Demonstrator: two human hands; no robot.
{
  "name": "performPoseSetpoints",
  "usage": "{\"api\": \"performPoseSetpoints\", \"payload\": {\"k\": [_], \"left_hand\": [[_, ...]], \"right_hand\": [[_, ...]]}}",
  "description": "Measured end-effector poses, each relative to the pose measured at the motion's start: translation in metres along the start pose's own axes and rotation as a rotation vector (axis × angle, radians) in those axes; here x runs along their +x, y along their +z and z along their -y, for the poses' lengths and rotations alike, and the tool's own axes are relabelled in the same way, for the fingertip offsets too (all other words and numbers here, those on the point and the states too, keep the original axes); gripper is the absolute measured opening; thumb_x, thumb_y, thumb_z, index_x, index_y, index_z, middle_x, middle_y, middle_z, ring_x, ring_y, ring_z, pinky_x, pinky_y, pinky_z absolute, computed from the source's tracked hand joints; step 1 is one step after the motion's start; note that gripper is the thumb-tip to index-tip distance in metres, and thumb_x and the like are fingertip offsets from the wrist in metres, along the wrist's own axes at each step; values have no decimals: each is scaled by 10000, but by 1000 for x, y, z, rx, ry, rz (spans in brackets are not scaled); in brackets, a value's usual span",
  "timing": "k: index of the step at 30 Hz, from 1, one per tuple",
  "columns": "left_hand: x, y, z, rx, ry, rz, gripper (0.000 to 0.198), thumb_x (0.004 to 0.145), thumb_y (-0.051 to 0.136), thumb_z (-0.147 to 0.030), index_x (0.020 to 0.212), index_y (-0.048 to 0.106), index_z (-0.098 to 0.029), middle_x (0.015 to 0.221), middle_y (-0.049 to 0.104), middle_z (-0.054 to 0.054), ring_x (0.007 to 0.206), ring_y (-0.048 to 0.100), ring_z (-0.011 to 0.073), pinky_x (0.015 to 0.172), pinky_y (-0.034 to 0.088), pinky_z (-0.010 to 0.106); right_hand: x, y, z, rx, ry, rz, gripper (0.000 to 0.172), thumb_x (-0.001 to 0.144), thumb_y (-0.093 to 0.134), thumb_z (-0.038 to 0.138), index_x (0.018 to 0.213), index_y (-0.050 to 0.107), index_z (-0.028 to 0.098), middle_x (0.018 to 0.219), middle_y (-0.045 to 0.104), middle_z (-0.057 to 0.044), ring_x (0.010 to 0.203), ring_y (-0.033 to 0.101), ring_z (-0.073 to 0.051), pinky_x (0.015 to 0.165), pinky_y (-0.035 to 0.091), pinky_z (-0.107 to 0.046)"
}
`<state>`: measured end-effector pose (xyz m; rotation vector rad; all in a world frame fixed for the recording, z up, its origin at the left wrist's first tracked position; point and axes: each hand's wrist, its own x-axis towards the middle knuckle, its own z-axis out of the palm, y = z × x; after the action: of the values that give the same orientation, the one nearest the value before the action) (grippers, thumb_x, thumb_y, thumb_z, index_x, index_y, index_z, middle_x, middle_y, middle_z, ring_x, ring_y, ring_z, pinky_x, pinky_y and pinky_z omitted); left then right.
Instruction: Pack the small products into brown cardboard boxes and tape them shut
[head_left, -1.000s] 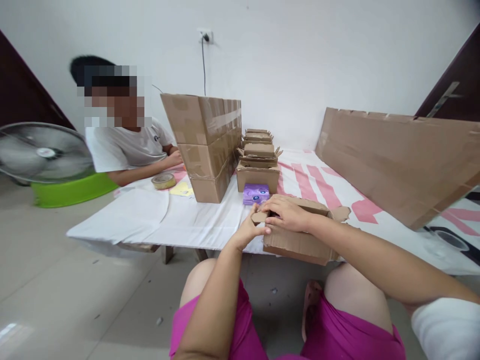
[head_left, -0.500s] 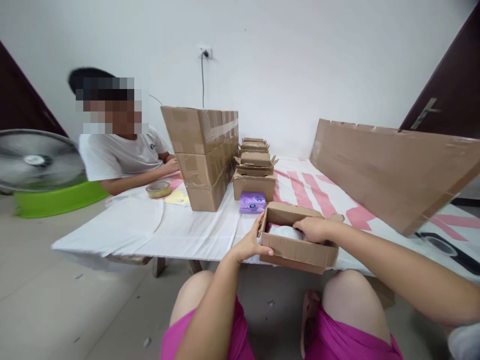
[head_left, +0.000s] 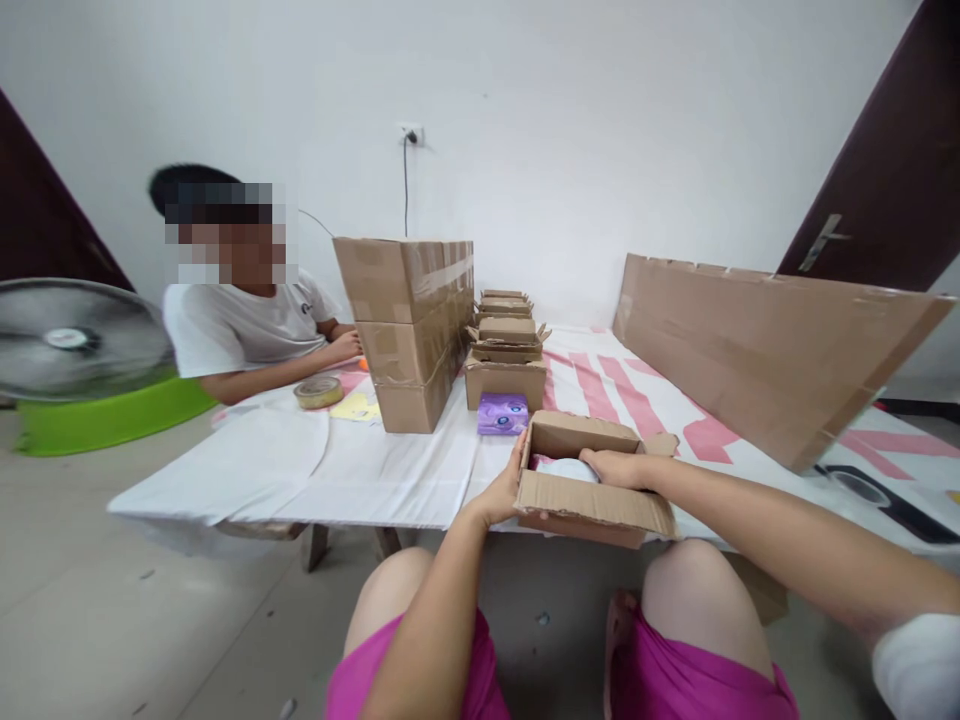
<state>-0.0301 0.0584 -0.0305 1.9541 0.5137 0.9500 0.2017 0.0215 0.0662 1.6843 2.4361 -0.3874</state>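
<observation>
An open cardboard box [head_left: 581, 530] sits at the table's front edge with its flaps up. My left hand [head_left: 501, 492] grips the left end of this box, its thumb partly hidden by the front flap. Inside lies a white, rounded packet [head_left: 566, 468] with some pink at its left side. My right hand [head_left: 616, 468] reaches into the box from the right, fingers curled against the packet; the fingertips are out of sight. Just beyond the box's left corner is a purple packet [head_left: 502, 413] with blue round marks, leaning on another open carton [head_left: 506, 382].
Taped cartons [head_left: 409, 345] stand stacked left of a row of open boxes. A large cardboard sheet [head_left: 750, 350] stands at the right, near a black-handled object [head_left: 892, 505]. A tape roll [head_left: 319, 392] lies near a seated co-worker [head_left: 247, 330]. A fan [head_left: 71, 340] stands at left.
The front flap has tipped outward over my left thumb. My right hand has shifted slightly left within the box. The view has tilted up a little.
</observation>
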Motion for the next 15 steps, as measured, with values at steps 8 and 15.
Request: {"api": "performPoseSetpoints", "payload": {"k": [8,15], "left_hand": [[-12,-8,-9,12,39,-64,1278,589,803,-436,1480,-90,-233,1571,-18,137,1440,40,333,1173,55,483],[-21,-33,-19,38,93,-219,1098,682,713,-500,1491,12,-255,1578,-44,60,1446,-5,295,1185,35,457]], "right_hand": [[-10,-19,28,-102,3,-207,369,706,635,389,1005,525,203,1017,664,-114,912,619,-283,682,427,-320],[-27,-65,51,-68,-75,-515,252,635,693,224,872,608,207,995,650,-62,970,567,-250,771,408,-321]]}}
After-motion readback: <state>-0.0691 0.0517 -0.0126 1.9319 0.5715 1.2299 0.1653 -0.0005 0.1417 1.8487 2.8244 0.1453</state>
